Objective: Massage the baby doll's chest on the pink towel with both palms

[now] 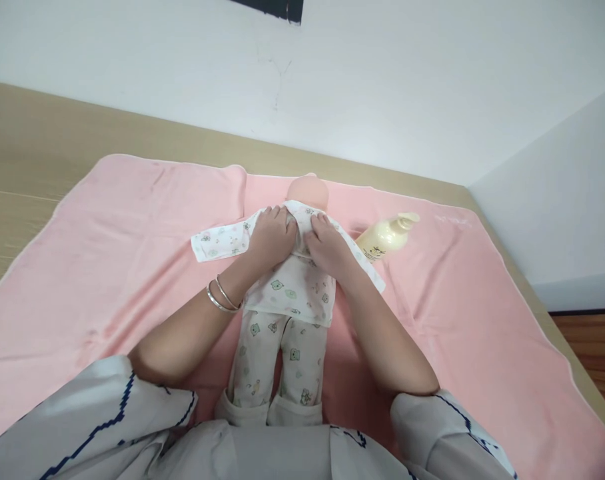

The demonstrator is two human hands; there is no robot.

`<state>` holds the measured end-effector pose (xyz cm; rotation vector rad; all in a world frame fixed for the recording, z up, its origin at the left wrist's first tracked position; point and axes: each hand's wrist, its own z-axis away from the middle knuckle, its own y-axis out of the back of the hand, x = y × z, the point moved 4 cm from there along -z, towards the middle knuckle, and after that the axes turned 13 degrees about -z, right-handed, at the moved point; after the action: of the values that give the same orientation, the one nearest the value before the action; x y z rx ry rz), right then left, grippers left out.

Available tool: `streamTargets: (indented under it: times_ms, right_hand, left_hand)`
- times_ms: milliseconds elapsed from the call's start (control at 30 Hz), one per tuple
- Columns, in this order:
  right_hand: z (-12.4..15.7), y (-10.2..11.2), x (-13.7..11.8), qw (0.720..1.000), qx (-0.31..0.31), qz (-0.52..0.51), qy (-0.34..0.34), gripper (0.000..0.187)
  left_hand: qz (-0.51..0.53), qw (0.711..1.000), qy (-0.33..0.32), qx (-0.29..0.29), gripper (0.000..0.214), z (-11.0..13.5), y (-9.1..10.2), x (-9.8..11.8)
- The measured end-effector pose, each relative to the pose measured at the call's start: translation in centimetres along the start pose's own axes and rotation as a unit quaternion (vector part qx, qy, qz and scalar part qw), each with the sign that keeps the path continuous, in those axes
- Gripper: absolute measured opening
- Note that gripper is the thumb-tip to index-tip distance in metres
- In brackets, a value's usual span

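We see open pink blanket [107,253] left of the doll [287,293], while a lotion bottle [385,239] crowds its right.

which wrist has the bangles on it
The left hand wrist wears two silver bangles; the right hand wrist is bare. Both hands press the doll's shirt.

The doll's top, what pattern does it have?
White top with small green and yellow animal prints, clearest in the head view.
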<state>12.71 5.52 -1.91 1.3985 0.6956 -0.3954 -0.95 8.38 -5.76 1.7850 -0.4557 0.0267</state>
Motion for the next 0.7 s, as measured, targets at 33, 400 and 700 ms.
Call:
streamTargets:
  times_ms: [33,400,700]
  right_hand:
    - [-0.6,0.0,0.7,1.000,0.011,-0.001,-0.004,0.052]
    - [-0.6,0.4,1.2,0.993,-0.021,0.115,-0.004,0.068]
    - [2.4,-0.7,-2.4,0.992,0.006,0.124,0.016,0.064]
  left_hand:
    - [-0.007,1.000,0.014,0.000,0.048,0.4,0.0,0.4]
    - [-0.023,0.999,0.010,-0.048,0.035,2.0,3.0,3.4]
    - [-0.064,0.996,-0.054,-0.006,0.041,0.2,0.4,0.7]
